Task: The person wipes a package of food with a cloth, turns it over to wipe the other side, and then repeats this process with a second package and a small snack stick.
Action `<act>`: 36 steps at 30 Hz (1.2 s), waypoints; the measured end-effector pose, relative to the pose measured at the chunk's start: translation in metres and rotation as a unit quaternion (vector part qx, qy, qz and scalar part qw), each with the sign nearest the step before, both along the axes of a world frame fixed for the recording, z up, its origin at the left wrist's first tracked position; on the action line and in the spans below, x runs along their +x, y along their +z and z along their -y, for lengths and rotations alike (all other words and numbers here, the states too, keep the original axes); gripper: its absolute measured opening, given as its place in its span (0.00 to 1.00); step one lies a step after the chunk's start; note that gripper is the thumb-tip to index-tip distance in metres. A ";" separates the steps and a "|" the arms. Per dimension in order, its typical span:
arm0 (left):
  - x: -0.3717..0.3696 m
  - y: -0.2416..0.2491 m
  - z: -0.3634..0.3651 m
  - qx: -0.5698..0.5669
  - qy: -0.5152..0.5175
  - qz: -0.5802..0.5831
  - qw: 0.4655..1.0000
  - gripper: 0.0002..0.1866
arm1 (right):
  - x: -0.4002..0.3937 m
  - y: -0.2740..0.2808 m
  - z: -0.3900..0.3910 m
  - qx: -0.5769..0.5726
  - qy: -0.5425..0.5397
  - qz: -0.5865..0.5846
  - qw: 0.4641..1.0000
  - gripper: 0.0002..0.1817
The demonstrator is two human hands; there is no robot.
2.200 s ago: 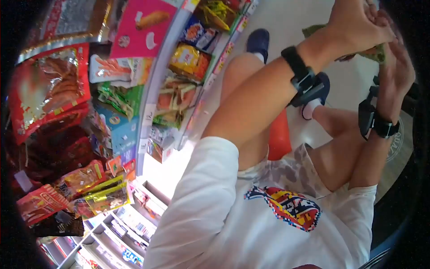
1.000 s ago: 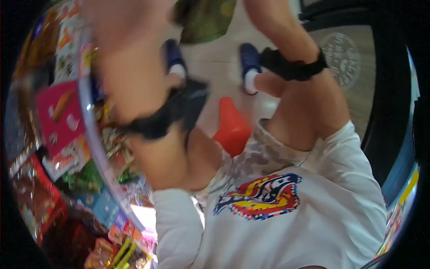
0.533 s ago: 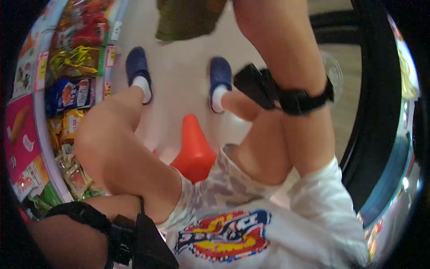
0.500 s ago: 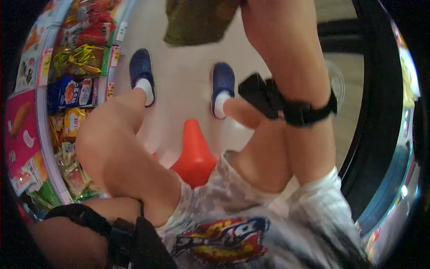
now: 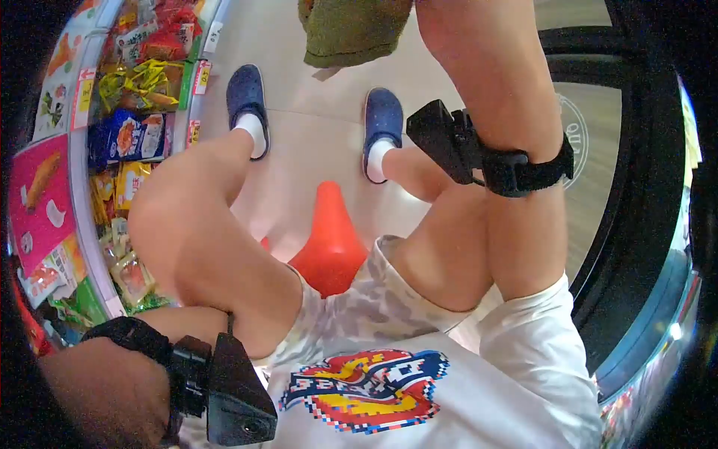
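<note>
A dark green cloth point(image 5: 355, 34) hangs in from the top edge, close beside my right forearm. That forearm, with a black strapped device point(image 5: 516, 168) on it, stretches up and leaves the view at the top, so my right hand is not visible. My left arm is bent at the lower left with a black device point(image 5: 235, 396) strapped to it; my left hand is out of sight. An orange-red cone-shaped object point(image 5: 329, 254) stands between my legs.
Packaged snacks point(image 5: 134, 138) fill a shelf with price tags point(image 5: 84, 97) along the left. My feet in blue clogs point(image 5: 384, 116) rest on the pale floor point(image 5: 299, 135). A dark curved frame point(image 5: 624, 224) runs down the right side, beside a wood-look surface point(image 5: 591, 157).
The view has become sharper and shifted slightly, so the feet and cone appear a little higher. The green cloth and right forearm appear a bit further right.
</note>
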State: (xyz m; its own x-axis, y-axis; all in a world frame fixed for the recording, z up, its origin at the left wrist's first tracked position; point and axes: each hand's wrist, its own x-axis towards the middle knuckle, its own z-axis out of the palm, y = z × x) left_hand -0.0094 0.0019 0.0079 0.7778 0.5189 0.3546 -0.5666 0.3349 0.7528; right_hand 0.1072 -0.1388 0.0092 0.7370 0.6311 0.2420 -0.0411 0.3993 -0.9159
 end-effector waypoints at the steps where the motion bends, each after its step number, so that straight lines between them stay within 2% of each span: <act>1: -0.001 0.000 -0.001 0.004 -0.004 -0.001 1.000 0.08 | -0.006 -0.006 -0.018 -0.042 -0.136 0.071 0.987 0.19; 2: -0.003 0.002 -0.003 0.011 -0.006 0.000 1.000 0.08 | -0.014 -0.011 -0.027 -0.084 -0.268 0.135 0.950 0.19; 3: -0.006 0.006 -0.005 0.024 -0.010 0.000 1.000 0.08 | -0.016 -0.007 -0.021 -0.087 -0.279 0.125 0.948 0.19; 5: -0.012 0.020 -0.013 0.063 -0.014 0.001 0.998 0.07 | -0.014 0.013 -0.005 -0.127 -0.199 0.012 0.972 0.18; 8: -0.033 0.066 -0.031 0.189 0.003 0.018 0.982 0.06 | 0.005 -0.009 -0.017 -0.101 -0.228 0.070 0.966 0.19; 9: -0.043 0.087 -0.037 0.249 0.012 0.020 0.968 0.05 | 0.009 -0.003 -0.012 -0.103 -0.181 0.053 0.977 0.20; 10: -0.049 0.106 -0.040 0.311 0.029 0.023 0.950 0.05 | 0.014 0.001 -0.003 -0.105 -0.134 0.045 0.984 0.21; 12: -0.061 0.146 -0.048 0.433 0.068 0.024 0.898 0.04 | 0.014 -0.010 -0.017 -0.180 -0.210 0.028 0.960 0.19; 13: -0.070 0.164 -0.048 0.488 0.077 0.032 0.869 0.04 | 0.017 -0.013 -0.021 -0.102 -0.221 0.040 0.969 0.17; 14: -0.075 0.177 -0.046 0.537 0.079 0.036 0.839 0.04 | 0.020 -0.009 -0.024 -0.093 -0.240 0.040 0.966 0.15; 15: -0.076 0.190 -0.041 0.582 0.073 0.030 0.809 0.04 | 0.022 -0.001 -0.023 -0.140 -0.246 0.050 0.958 0.16; 16: -0.089 0.194 -0.021 0.617 0.058 0.027 0.784 0.03 | 0.008 0.002 -0.015 -0.116 -0.258 0.049 0.958 0.15; 17: -0.095 0.196 -0.018 0.638 0.053 0.018 0.768 0.03 | 0.004 0.001 -0.015 -0.114 -0.233 0.007 0.966 0.14; 18: -0.098 0.199 -0.013 0.656 0.049 0.011 0.753 0.03 | 0.003 0.003 -0.014 -0.114 -0.207 -0.039 0.971 0.14; 19: -0.094 0.199 -0.005 0.644 0.073 0.033 0.761 0.03 | 0.004 0.000 -0.017 -0.106 -0.226 0.009 0.968 0.13; 20: -0.098 0.200 -0.011 0.643 0.074 0.030 0.762 0.03 | 0.003 -0.001 -0.017 -0.108 -0.224 0.008 0.969 0.13; 22: -0.105 0.207 -0.025 0.691 -0.036 0.051 0.720 0.03 | 0.002 0.002 -0.018 -0.128 -0.226 0.002 0.966 0.13; 26: -0.117 0.204 -0.021 0.728 0.002 0.020 0.685 0.09 | -0.003 0.003 -0.019 -0.135 -0.218 0.000 0.966 0.13; 28: -0.118 0.205 -0.018 0.707 -0.009 0.044 0.706 0.08 | -0.007 0.011 -0.020 -0.111 -0.196 -0.035 0.974 0.13; 30: -0.127 0.220 -0.012 0.667 -0.051 -0.094 0.737 0.08 | -0.007 0.005 -0.020 -0.122 -0.196 -0.021 0.973 0.13; 31: -0.124 0.218 -0.015 0.669 -0.047 -0.088 0.736 0.08 | -0.004 0.004 -0.021 -0.131 -0.197 -0.003 0.972 0.13; 33: -0.113 0.203 -0.026 0.646 -0.071 0.036 0.760 0.09 | -0.002 0.003 -0.021 -0.127 -0.200 0.005 0.972 0.13; 34: -0.110 0.193 -0.030 0.648 -0.067 0.039 0.758 0.09 | -0.002 0.002 -0.021 -0.127 -0.201 0.005 0.971 0.13; 36: -0.100 0.181 -0.034 0.641 -0.040 0.124 0.756 0.09 | -0.001 0.004 -0.019 -0.128 -0.192 -0.021 0.973 0.13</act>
State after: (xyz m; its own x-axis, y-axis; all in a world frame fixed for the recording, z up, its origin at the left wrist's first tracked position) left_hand -0.1090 0.0356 0.1893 0.6152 -0.4200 0.6672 -0.7603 -0.5400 0.3611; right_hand 0.1062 -0.1193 0.0132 0.9363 0.3427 0.0767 0.0256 0.1512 -0.9882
